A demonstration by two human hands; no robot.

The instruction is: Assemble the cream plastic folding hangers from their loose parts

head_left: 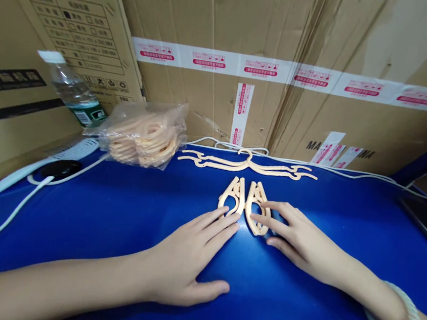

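Observation:
Two cream plastic folding hangers lie folded side by side on the blue table, the left folded hanger [241,196] and the right folded hanger [250,200]. My left hand [188,256] lies nearly flat, its fingertips on the lower end of the left one and its thumb spread out. With fingers apart, my right hand [297,235] rests its fingertips on the right one, the thumb held lower down. Behind them is an unfolded hanger [273,168] of the same colour, arms spread and hook pointing to the back. Whether it is one or two stacked cannot be told.
A clear plastic bag [155,133] of folded hangers sits at back left, near a water bottle [74,89], a pale brush [25,173] and a black round object [60,169] with white cable. Cardboard boxes [220,18] stand behind. A dark flat device [426,223] lies at right.

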